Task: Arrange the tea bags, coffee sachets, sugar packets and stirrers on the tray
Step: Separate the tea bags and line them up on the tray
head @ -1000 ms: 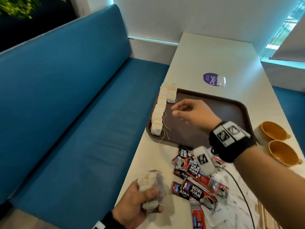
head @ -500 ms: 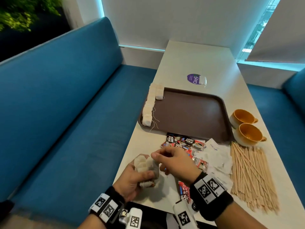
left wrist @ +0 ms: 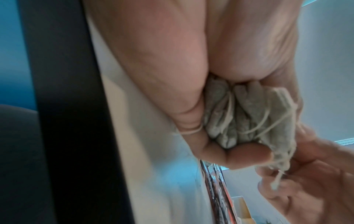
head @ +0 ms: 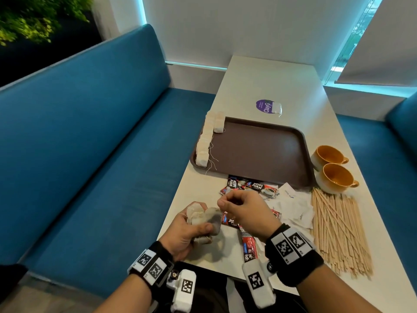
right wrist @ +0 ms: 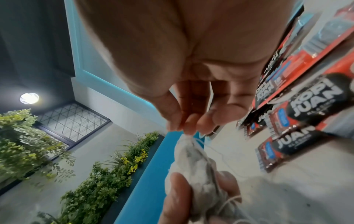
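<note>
While your left hand [head: 185, 231] clutches a bunch of tea bags [head: 204, 219] over the table's [head: 266, 80] near edge, your right hand [head: 244, 211] pinches the top corner of one bag in that bunch between thumb and fingertips [right wrist: 177, 122]. More tea bags line the left rim of the brown tray [head: 259, 152]. Coffee sachets [head: 255, 187], sugar packets [head: 293, 206] and stirrers [head: 338, 231] lie on the table beside it.

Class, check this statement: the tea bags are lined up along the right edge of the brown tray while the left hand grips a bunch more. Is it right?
Not quite. The head view shows the tea bags lined up along the left edge of the brown tray, not the right. The rest holds: the left hand grips a bunch more.
</note>
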`<state>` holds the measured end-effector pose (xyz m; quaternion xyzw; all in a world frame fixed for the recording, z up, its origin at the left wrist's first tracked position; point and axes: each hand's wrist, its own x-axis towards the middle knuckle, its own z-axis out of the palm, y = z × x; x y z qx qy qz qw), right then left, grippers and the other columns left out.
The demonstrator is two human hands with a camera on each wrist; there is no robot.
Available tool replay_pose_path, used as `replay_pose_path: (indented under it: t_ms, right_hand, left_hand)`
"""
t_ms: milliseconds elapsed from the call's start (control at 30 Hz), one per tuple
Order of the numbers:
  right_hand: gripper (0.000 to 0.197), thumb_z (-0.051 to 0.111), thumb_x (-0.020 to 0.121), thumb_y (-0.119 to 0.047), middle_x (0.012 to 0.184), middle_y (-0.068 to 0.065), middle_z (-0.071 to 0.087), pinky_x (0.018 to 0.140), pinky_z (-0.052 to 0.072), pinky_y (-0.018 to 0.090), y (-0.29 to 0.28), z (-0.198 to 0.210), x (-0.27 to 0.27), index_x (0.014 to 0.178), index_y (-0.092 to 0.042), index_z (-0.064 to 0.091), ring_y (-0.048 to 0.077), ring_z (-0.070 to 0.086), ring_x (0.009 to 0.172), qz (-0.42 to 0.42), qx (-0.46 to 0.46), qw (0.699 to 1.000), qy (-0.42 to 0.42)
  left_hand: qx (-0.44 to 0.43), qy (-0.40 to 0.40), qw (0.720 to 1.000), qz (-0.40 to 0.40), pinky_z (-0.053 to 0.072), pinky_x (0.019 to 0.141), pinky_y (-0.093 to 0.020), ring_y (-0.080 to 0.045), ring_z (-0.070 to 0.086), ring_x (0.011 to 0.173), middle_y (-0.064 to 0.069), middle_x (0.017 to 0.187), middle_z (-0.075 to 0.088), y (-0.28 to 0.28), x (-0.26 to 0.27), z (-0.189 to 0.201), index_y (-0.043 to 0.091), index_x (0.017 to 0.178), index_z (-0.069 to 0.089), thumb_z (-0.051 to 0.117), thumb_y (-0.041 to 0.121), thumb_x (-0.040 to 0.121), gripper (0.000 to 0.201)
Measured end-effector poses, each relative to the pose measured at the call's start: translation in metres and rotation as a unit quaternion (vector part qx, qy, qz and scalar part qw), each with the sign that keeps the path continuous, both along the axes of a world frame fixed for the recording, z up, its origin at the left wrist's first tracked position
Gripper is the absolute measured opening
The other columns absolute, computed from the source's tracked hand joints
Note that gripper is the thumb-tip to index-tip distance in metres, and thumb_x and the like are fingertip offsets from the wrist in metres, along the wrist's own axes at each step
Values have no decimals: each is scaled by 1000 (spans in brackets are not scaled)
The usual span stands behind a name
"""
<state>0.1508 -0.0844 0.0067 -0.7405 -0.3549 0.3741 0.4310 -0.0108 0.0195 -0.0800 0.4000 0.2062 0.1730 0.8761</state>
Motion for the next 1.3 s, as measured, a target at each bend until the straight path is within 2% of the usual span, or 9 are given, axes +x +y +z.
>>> replay_pose_path:
  t_ms: [133, 267, 400, 500, 667, 800, 967, 1100, 1300]
  right_hand:
    - [15, 77, 90, -29, 91, 3, 78, 66, 56, 21, 0, -2, -4, 97, -17, 78, 17, 71, 81, 4, -20, 999, 45]
    - [7, 78, 89, -24, 85, 2, 78, 81, 62, 36, 1, -4, -8, 90, -17, 80, 22, 73, 84, 21, -15, 999, 32]
    - [5, 78, 89, -19, 84, 4, 77, 67, 58, 27, -1, 6, -4, 89, -15, 79, 11, 68, 74, 4, 42, 999, 27]
    - [8, 78, 88, -25, 85, 1, 78, 65, 54, 22, -3, 15, 5, 88, -18, 79, 9, 69, 73, -30, 90, 995, 11]
    - [8, 73, 94, -25, 83, 2, 76, 57, 52, 21, 0, 14, 22, 92, -17, 76, 9, 67, 65, -47, 60, 997, -9]
    - [11, 66, 98, -12, 85, 23, 72, 49, 56, 30, 12, 9, 32, 99, -2, 68, 28, 68, 58, -101, 79, 988, 89]
    - [10, 68, 94, -3, 88, 25, 74, 66, 64, 35, 38, 5, 54, 102, 3, 68, 30, 72, 69, -98, 66, 987, 106]
    - [9, 71, 92, -1, 89, 13, 78, 78, 63, 32, 80, 6, 86, 100, -4, 73, 23, 75, 77, -95, 49, 993, 57]
    - [6, 75, 89, -13, 88, 0, 76, 72, 55, 26, 148, -17, 137, 90, -18, 76, 10, 65, 74, -160, 52, 985, -33]
  left_hand:
    - [10, 7, 1000, -1, 48, 65, -32, -27, 63, 74, -14, 88, 66, -2, 0, 5, 8, 112, 50, 94, 4, 61, 67]
    - [8, -5, 1000, -5, 51, 67, -35, -29, 65, 78, -17, 91, 67, -2, 0, 7, 8, 112, 50, 93, 4, 63, 66]
    - [-35, 2, 999, 21, 49, 54, -31, -27, 60, 77, -18, 92, 65, -3, 2, 8, 8, 114, 53, 99, 19, 58, 73]
    - [-86, 13, 995, 47, 57, 56, -37, -29, 67, 84, -18, 95, 65, -2, 4, 9, 9, 117, 57, 99, 31, 57, 77]
    - [-118, 7, 992, 42, 58, 64, -43, -37, 65, 97, -21, 106, 63, 1, 1, 6, 6, 128, 57, 93, 10, 58, 79]
    - [-116, 4, 992, 45, 56, 62, -41, -37, 63, 93, -25, 106, 59, 1, 2, 7, 3, 133, 52, 82, 0, 64, 75]
    - [-119, 10, 992, 44, 57, 60, -43, -37, 63, 91, -25, 108, 58, 2, 2, 9, 3, 133, 53, 83, -1, 63, 76]
    - [-122, 4, 992, 24, 58, 59, -43, -36, 64, 91, -24, 107, 61, 4, 1, 7, 3, 136, 50, 82, -3, 65, 78]
    - [-126, 2, 992, -9, 58, 61, -44, -38, 62, 96, -24, 106, 61, 2, -2, 7, 6, 136, 50, 80, -7, 68, 75]
